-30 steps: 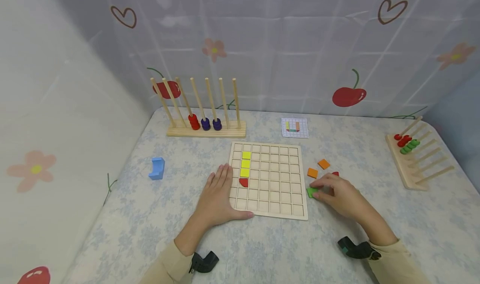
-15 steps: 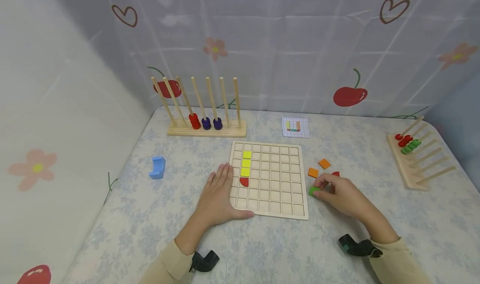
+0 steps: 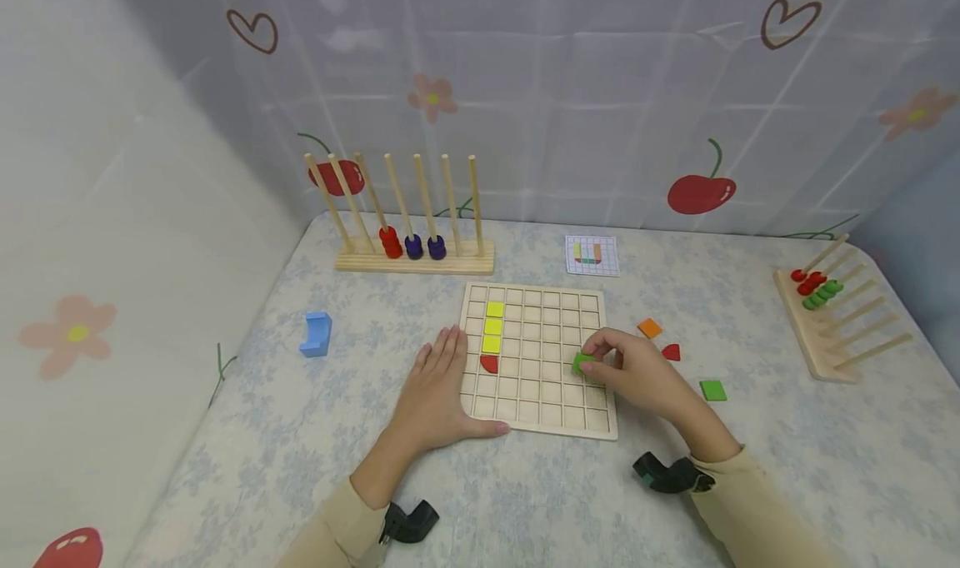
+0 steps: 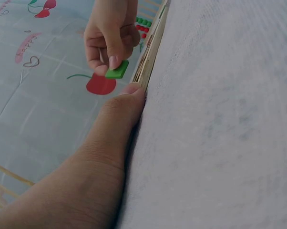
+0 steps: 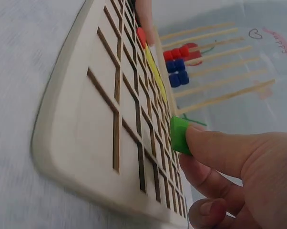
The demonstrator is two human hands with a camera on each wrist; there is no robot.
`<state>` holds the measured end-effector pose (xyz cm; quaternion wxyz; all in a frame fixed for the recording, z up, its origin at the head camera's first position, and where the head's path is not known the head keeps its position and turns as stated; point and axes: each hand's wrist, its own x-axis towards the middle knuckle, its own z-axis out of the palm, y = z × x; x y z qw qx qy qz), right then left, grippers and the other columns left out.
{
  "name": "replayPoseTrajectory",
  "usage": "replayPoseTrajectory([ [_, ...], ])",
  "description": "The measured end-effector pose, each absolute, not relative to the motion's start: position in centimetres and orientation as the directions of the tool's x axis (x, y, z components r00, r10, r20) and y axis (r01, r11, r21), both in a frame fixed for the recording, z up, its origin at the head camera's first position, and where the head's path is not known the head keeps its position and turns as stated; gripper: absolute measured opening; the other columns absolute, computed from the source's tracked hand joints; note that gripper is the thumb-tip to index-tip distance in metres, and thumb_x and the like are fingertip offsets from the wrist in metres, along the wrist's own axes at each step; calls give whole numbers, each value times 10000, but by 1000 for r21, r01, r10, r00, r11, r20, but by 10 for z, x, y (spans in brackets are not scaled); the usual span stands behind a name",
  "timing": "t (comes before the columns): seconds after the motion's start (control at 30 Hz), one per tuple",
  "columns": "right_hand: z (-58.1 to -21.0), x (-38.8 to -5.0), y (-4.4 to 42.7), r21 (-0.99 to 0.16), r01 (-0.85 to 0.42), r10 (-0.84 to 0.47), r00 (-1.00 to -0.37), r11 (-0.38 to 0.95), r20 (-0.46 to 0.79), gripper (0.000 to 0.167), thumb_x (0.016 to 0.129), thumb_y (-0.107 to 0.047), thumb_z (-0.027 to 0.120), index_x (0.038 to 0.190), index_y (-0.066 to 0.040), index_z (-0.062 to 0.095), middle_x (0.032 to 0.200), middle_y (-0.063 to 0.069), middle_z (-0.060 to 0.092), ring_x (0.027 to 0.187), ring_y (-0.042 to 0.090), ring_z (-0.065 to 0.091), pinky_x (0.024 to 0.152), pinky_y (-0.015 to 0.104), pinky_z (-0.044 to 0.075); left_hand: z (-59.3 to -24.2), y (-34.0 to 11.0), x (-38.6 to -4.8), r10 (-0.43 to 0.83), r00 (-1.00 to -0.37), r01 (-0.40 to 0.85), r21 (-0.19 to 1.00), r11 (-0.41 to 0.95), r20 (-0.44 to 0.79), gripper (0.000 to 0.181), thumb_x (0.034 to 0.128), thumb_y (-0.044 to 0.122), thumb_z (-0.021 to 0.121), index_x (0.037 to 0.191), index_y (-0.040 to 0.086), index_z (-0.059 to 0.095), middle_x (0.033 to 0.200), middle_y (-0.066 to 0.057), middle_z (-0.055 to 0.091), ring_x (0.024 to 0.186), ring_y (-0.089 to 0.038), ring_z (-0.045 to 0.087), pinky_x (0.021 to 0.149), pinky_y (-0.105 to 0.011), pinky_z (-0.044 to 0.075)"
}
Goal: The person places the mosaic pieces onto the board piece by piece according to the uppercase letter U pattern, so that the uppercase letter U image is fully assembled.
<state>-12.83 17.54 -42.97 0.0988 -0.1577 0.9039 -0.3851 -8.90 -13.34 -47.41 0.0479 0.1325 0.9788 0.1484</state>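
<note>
Above the right part of a wooden grid board [image 3: 540, 401], my right hand [image 3: 637, 372] pinches a green square tile [image 5: 179, 135] between thumb and fingers. The wrist views show the tile raised off the board. My left hand [image 3: 431, 397] lies flat with straight fingers along the board's left edge, its thumb [image 4: 119, 107] against the near edge. Yellow square tiles [image 3: 492, 326] fill a column of cells on the board's left side. Directly below them sits a red quarter-round tile [image 3: 489, 364].
Right of the board lie an orange tile [image 3: 649, 328], a red tile [image 3: 671, 352] and a green tile [image 3: 713, 391]. A pattern card [image 3: 592, 256] is behind. Peg racks with beads stand back left [image 3: 416, 260] and right [image 3: 813, 335]. A blue block [image 3: 317, 335] lies left.
The right hand has lifted the green tile from beside the board and carried it left over the grid. Another green tile, hidden before, now shows. The left hand stays put.
</note>
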Motion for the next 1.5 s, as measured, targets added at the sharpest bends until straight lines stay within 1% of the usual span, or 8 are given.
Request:
replayPoseTrajectory([
  [0.2, -431, -135, 139, -741, -210, -396, -915, 638, -82, 105, 907, -255, 735, 959, -234, 646, 901, -40, 651, 597, 147, 505, 554, 254, 440, -474, -133, -88, 270, -962, 241, 307, 921, -53, 1449, 573, 966, 546, 1596, 73, 40, 1686, -73, 29, 1564, -202, -3, 1267, -442, 65],
  [0.37, -434, -137, 114, -747, -219, -418, -904, 628, -87, 98, 912, -264, 730, 948, -234, 645, 875, -54, 648, 650, 144, 536, 607, 271, 465, -475, -133, -88, 272, -961, 245, 300, 922, -51, 1455, 571, 984, 519, 1596, 72, 37, 1687, -73, 24, 1564, -202, -6, 1267, -444, 64],
  [0.47, -436, -138, 103, -749, -230, -428, -900, 622, -79, 98, 909, -260, 733, 948, -226, 649, 853, -62, 648, 692, 133, 561, 645, 277, 477, -474, -133, -88, 274, -960, 245, 309, 919, -52, 1452, 573, 982, 523, 1596, 75, 33, 1688, -71, 17, 1565, -202, -12, 1267, -444, 61],
  [0.6, -439, -140, 93, -739, -247, -435, -898, 626, -69, 94, 910, -265, 732, 947, -231, 652, 832, -77, 643, 712, 120, 568, 665, 279, 481, -474, -133, -88, 273, -960, 242, 319, 916, -54, 1451, 573, 975, 535, 1595, 78, 29, 1688, -68, 15, 1565, -201, -17, 1268, -442, 57],
  [0.83, -439, -141, 83, -722, -238, -420, -904, 650, -80, 88, 909, -269, 731, 943, -230, 660, 796, -72, 626, 683, 122, 553, 652, 287, 468, -475, -133, -88, 276, -960, 249, 315, 916, -43, 1454, 570, 990, 511, 1597, 76, 36, 1689, -70, 23, 1564, -196, -19, 1268, -446, 58],
  [1.17, -441, -140, 83, -689, -237, -400, -913, 685, -83, 78, 883, -291, 757, 909, -255, 693, 908, -88, 617, 780, 109, 552, 703, 292, 467, -475, -133, -89, 277, -960, 250, 312, 917, -45, 1454, 571, 992, 506, 1597, 79, 30, 1689, -65, 15, 1564, -195, -24, 1268, -443, 52],
  [1.33, -441, -139, 82, -667, -275, -421, -905, 692, -63, 77, 884, -276, 759, 933, -227, 725, 954, -102, 632, 828, 76, 580, 750, 285, 494, -475, -133, -89, 276, -960, 248, 313, 917, -50, 1456, 570, 995, 501, 1597, 76, 31, 1688, -65, 12, 1563, -192, -29, 1268, -442, 49],
  [1.5, -441, -137, 83, -641, -320, -450, -892, 698, -45, 95, 883, -249, 761, 956, -188, 762, 969, -99, 642, 836, 59, 590, 742, 272, 503, -476, -134, -89, 275, -960, 244, 314, 918, -55, 1458, 570, 999, 493, 1596, 76, 23, 1688, -64, 4, 1562, -193, -36, 1268, -442, 44],
])
